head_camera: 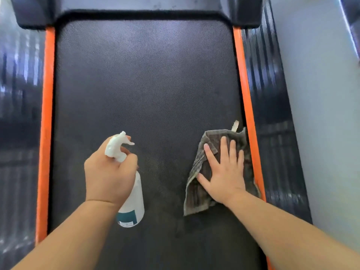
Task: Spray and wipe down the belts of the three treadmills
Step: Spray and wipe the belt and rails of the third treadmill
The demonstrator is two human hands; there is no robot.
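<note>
A dark textured treadmill belt (pixel 144 90) fills the middle of the view, edged by orange strips. My left hand (pixel 109 174) grips the neck of a white spray bottle (pixel 134 203) with a teal label, its nozzle pointing forward and right above the belt. My right hand (pixel 226 170) lies flat with spread fingers on a grey-brown striped cloth (pixel 196 195), pressing it onto the belt's right side, close to the right orange strip (pixel 247 106). A pale loop tag sticks out of the cloth's far edge.
Black ribbed side rails (pixel 268 90) run along both sides outside the orange strips, with the left orange strip (pixel 46 114) opposite. The black motor hood (pixel 144 8) closes off the belt's far end. Pale grey floor (pixel 321 94) lies to the right.
</note>
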